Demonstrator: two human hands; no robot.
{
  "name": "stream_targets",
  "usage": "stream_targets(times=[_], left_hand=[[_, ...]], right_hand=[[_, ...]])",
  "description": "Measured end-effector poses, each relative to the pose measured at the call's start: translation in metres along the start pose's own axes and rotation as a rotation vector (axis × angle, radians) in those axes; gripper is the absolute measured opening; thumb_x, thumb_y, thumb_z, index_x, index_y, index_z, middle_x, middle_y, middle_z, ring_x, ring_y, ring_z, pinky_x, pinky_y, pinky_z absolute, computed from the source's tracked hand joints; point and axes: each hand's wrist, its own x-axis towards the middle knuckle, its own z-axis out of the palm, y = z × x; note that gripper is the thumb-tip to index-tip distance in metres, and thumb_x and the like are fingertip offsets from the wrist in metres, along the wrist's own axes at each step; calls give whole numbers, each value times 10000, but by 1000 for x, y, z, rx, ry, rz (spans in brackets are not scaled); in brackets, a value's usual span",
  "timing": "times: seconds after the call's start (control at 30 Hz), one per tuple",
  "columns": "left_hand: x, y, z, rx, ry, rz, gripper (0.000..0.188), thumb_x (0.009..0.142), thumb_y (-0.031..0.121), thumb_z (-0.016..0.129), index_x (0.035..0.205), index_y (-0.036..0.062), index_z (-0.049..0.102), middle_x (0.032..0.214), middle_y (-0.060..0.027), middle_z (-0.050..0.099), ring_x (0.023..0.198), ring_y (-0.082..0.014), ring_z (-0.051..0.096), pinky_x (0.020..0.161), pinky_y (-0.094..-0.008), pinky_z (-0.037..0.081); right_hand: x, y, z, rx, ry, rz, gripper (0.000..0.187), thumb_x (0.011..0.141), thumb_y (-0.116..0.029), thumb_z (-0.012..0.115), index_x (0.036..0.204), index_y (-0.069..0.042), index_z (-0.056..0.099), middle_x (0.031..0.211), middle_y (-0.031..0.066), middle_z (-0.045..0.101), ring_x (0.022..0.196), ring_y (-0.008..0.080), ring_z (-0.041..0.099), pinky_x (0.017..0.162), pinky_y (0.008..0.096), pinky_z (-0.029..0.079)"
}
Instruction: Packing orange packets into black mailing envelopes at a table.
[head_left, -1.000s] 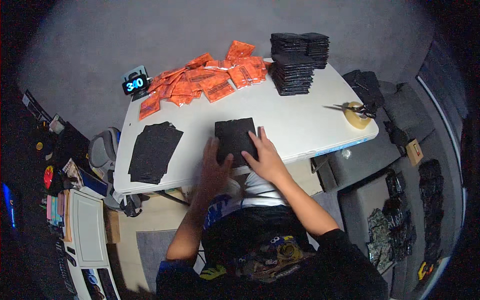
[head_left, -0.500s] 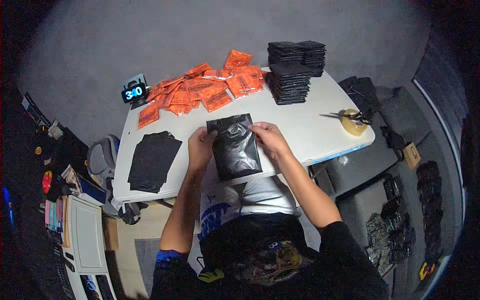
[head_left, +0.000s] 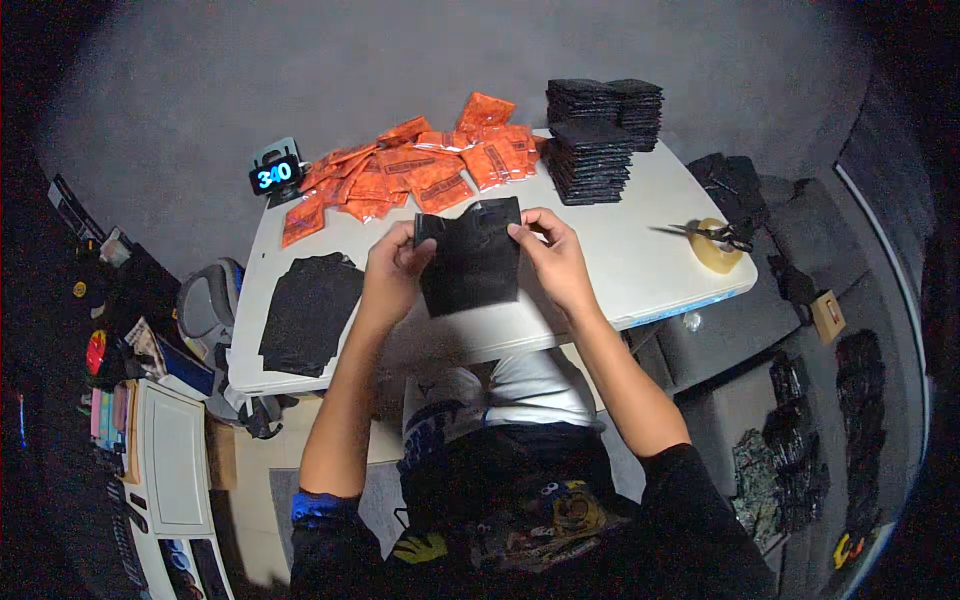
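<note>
A black plastic bag (head_left: pixel 470 262) is held up above the near part of the white table (head_left: pixel 600 262), its upper edge sagging between my hands. My left hand (head_left: pixel 397 268) pinches its upper left corner, thumb on the near side. At the upper right corner, my right hand (head_left: pixel 551 258) is closed on it the same way. Left of my left hand lies a flat pile of black bags (head_left: pixel 311 312). Several shiny orange packets (head_left: pixel 430 170) are heaped beyond my hands.
Stacked black packages (head_left: pixel 588 160) stand at the back right. Scissors (head_left: pixel 716 235) rest on a tape roll (head_left: pixel 717 254) at the right edge. A lit display (head_left: pixel 275 176) stands back left. Right of the table is a grey sofa (head_left: pixel 690 350); a grey chair (head_left: pixel 208 305) is on the left.
The bag's glossy face has tipped into a darker, foreshortened view, and its lower edge sits farther from me. Both hands keep their grip on its upper corners.
</note>
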Motion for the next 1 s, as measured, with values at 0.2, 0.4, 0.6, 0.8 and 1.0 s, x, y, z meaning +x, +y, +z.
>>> stream_targets(times=[0.2, 0.4, 0.6, 0.8, 1.0], left_hand=[[6, 3, 1, -121, -87, -251, 31, 1031, 22, 672, 1008, 40, 663, 873, 66, 633, 819, -43, 567, 761, -233, 470], [25, 13, -19, 71, -64, -260, 51, 1021, 41, 703, 997, 49, 658, 883, 58, 632, 891, -40, 611, 792, -217, 483], [-61, 4, -13, 500, -326, 51, 127, 918, 75, 764, 1004, 35, 679, 1008, -123, 715, 934, -326, 682, 870, -448, 554], [-52, 1, 10, 466, -272, -28, 140, 953, 154, 728, 1008, 29, 696, 1063, -161, 714, 1020, -395, 659, 948, -475, 531], [-11, -67, 37, 720, -235, 140, 429, 1019, 354, 659, 1257, -3, 651, 1324, -219, 659, 1285, -432, 588, 1048, -554, 481]], right_hand=[[10, 0, 2, 31, -133, 56, 99, 1032, -117, 696, 960, -71, 645, 824, -107, 499, 776, 15, 439, 704, 198, 358], [42, 2, -6, -164, -147, -72, 152, 1014, -166, 723, 1012, -24, 669, 804, -48, 585, 778, 68, 537, 762, 243, 466], [-35, 8, -46, -508, -407, -90, 214, 831, -26, 778, 1032, -81, 728, 1065, 52, 668, 973, 156, 630, 867, 306, 501], [-26, 19, -30, -499, -424, -153, 202, 854, -63, 785, 1050, -67, 736, 1067, 65, 655, 981, 207, 639, 899, 337, 516], [38, 79, 19, -684, -389, -400, 366, 931, -184, 730, 1258, -26, 695, 1293, 214, 676, 1254, 394, 631, 1097, 404, 497]])
